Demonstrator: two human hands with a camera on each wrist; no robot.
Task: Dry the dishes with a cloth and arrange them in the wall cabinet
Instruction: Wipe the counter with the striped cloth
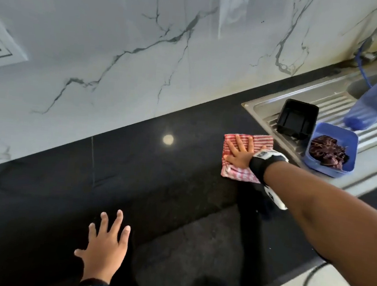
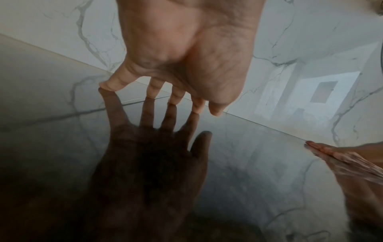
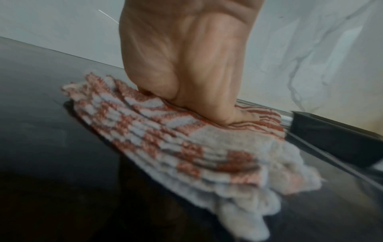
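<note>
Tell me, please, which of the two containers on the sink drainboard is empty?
The black container, standing nearer the wall, is empty; its bare inside shows. The blue container beside it, nearer the counter's front edge, holds a dark reddish clump.

Right hand [image 1: 239, 153] lies flat, fingers [image 1: 237, 140] straight, arm outstretched; left hand [image 1: 103, 247] flat, fingers [image 2: 107, 85] spread.

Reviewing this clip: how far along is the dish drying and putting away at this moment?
Done: nothing visibly. In hand: the right hand presses flat on the folded checked cloth on the black counter; the left hand rests spread on the counter. Left: the black tray and blue container sit on the drainboard. No cabinet is in view.
</note>
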